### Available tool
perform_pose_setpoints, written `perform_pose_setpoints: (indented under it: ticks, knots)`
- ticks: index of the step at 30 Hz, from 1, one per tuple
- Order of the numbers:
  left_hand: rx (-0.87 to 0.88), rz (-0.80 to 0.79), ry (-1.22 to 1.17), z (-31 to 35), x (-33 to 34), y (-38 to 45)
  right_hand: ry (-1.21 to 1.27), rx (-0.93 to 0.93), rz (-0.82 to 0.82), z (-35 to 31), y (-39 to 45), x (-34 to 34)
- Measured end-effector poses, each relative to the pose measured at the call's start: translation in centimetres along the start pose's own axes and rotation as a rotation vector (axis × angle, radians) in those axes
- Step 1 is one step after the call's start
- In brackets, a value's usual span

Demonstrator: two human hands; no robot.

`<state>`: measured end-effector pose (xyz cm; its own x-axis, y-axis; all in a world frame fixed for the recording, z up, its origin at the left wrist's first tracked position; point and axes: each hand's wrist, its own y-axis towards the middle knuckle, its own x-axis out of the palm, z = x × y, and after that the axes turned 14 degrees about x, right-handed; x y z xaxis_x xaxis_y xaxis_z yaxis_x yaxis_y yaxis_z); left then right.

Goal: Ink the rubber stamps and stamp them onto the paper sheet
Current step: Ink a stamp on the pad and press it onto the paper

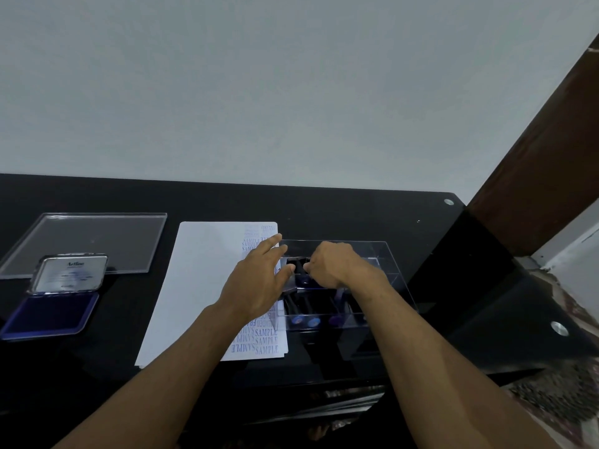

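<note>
Stamps: dark-handled rubber stamps (306,314) lying in the near compartment of a clear plastic box (382,254), ink-blue faces toward the camera; one more stamp (303,273) in the compartment behind, right between the two hands.
Right hand (334,265): curled over the box, fingers bent down at that rear stamp; seemingly pinching it, though the contact itself is hidden behind the knuckles, so cannot tell for sure.
Left hand (259,283): open, fingers spread, resting at the box's left wall and over the paper's right edge; holding nothing visible.
Paper sheet (201,286): flat on the black table (324,209), just left of the box; right margin already covered in blue "SAMPLE" prints, left part blank.
Ink pad (52,315): open, lid up, well apart to the far left; clear lid (90,241) lying behind it.
Step, by judgement: picking a stamp from the box.
Risk, smudging: left palm over existing prints; blurred marks likely if still wet.
Risk, box shift: light clear box could slide or tip under a one-sided pull unless steadied.
Risk, stray ink: inked faces packed close together; possible blue on fingers, then on the blank paper.
Risk, long carry: pad lies across the sheet from the box; accidental touch-down possible on the way.
</note>
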<state>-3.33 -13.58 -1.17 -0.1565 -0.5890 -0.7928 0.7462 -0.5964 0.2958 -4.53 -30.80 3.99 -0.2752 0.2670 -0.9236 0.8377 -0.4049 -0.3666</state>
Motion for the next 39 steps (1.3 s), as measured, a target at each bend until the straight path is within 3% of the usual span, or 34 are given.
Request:
perform_pose_setpoints:
  ticks: [3, 8, 17, 26, 39]
  knots:
    - [0.0, 0.008, -0.01, 0.0, 0.0, -0.1, 0.028, -0.013, 0.013, 0.2, -0.1, 0.1]
    - [-0.008, 0.014, -0.014, 0.1, 0.1, -0.1, 0.297, -0.089, 0.111, 1.4, -1.2, 0.3]
    - [-0.014, 0.011, -0.03, 0.5, -0.1, -0.1, 0.314, -0.169, 0.424, 2.0, -2.6, 1.0]
    - [-0.026, -0.01, -0.011, 0.6, -0.2, 0.0, 0.496, -0.108, 0.516, 2.0, -3.8, 1.2]
    - [-0.014, -0.051, 0.029, 0.4, -1.4, -0.5, 0.546, -0.125, 0.564, 0.8, -5.7, 2.0]
